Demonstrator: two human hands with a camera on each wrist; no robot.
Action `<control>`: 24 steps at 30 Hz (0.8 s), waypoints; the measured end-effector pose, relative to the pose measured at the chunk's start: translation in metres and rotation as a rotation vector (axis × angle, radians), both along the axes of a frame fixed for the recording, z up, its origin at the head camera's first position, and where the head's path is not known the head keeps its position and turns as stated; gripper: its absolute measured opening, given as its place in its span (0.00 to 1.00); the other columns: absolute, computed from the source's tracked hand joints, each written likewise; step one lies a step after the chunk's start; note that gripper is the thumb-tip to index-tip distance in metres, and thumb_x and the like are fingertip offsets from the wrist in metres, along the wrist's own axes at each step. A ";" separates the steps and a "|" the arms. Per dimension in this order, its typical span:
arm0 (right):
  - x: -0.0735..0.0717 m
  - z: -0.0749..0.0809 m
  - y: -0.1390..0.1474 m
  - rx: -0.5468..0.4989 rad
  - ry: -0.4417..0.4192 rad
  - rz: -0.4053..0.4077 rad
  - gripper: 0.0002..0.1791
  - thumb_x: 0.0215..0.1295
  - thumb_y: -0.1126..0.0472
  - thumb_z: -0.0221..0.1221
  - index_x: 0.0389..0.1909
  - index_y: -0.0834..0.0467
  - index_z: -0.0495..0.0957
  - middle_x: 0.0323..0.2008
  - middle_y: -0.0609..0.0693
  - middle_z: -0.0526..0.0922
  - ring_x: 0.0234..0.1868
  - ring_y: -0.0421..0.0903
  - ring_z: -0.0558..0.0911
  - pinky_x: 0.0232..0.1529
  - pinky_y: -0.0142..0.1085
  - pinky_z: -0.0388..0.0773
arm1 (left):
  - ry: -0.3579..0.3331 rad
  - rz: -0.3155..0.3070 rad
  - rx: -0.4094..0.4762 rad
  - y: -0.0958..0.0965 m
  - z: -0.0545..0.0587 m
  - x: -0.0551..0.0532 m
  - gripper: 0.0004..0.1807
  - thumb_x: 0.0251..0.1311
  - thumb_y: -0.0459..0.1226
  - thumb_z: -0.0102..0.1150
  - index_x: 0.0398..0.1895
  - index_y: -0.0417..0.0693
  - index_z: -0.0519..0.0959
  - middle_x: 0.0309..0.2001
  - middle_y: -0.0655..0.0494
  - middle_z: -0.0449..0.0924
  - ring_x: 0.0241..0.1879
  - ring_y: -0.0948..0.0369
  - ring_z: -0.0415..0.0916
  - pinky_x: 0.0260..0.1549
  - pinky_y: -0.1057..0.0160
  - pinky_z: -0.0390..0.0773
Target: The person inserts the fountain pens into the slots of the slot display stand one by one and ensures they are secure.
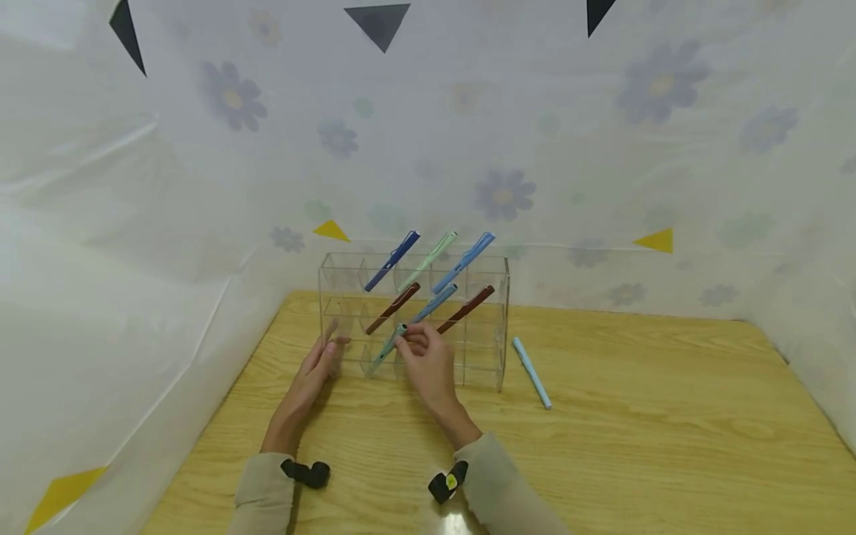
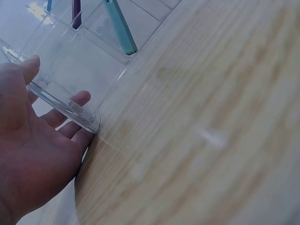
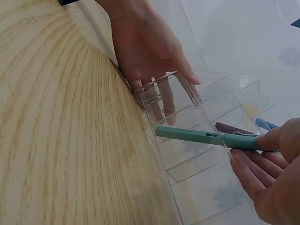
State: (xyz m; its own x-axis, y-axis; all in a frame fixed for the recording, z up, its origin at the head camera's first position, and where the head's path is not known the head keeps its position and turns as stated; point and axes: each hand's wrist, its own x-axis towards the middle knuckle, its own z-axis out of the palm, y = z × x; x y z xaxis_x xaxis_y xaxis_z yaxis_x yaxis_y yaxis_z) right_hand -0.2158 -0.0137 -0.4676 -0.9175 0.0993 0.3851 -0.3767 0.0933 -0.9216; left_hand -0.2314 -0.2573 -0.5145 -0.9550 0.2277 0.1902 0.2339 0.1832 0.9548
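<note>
A clear pen rack (image 1: 506, 319) with several compartments stands on the table. My left hand (image 1: 313, 377) grips its left side wall, the thumb at the front and fingertips showing through the plastic in the left wrist view. My right hand (image 1: 431, 365) pinches the capped upper end of a teal-green pen (image 3: 187, 135) between thumb and fingers. This pen slants in the bottom row, its lower end inside a compartment. Above lean a dark red pen (image 1: 393, 308), a light blue pen (image 1: 436, 302) and another dark red pen (image 1: 471, 306).
In the top row lean a dark blue pen (image 1: 393, 260), a pale green pen (image 1: 429, 260) and a blue pen (image 1: 464, 261). A pale blue pen (image 1: 533, 375) lies on the wooden table (image 1: 635, 416) right of the rack. Flower-patterned sheeting (image 1: 568, 148) encloses the back and sides.
</note>
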 end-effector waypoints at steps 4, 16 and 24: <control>0.000 0.002 0.003 0.046 -0.025 -0.025 0.05 0.66 0.68 0.68 0.40 0.63 0.82 0.38 0.55 0.88 0.39 0.49 0.89 0.41 0.35 0.83 | -0.011 -0.001 -0.004 -0.001 -0.001 -0.001 0.30 0.85 0.44 0.31 0.85 0.53 0.45 0.71 0.35 0.64 0.75 0.41 0.53 0.65 0.51 0.57; 0.001 0.006 0.018 0.278 0.002 -0.080 0.03 0.66 0.64 0.70 0.36 0.60 0.86 0.32 0.51 0.88 0.33 0.45 0.87 0.35 0.35 0.83 | -0.013 0.008 -0.011 -0.002 -0.002 -0.002 0.30 0.85 0.45 0.31 0.85 0.54 0.45 0.72 0.35 0.65 0.75 0.42 0.53 0.61 0.62 0.60; 0.003 0.010 0.026 0.321 -0.038 -0.061 0.05 0.66 0.64 0.69 0.35 0.63 0.86 0.30 0.52 0.88 0.31 0.46 0.87 0.33 0.35 0.83 | -0.005 0.007 0.000 -0.002 -0.002 -0.002 0.30 0.85 0.43 0.32 0.84 0.51 0.46 0.71 0.35 0.66 0.75 0.42 0.54 0.65 0.55 0.57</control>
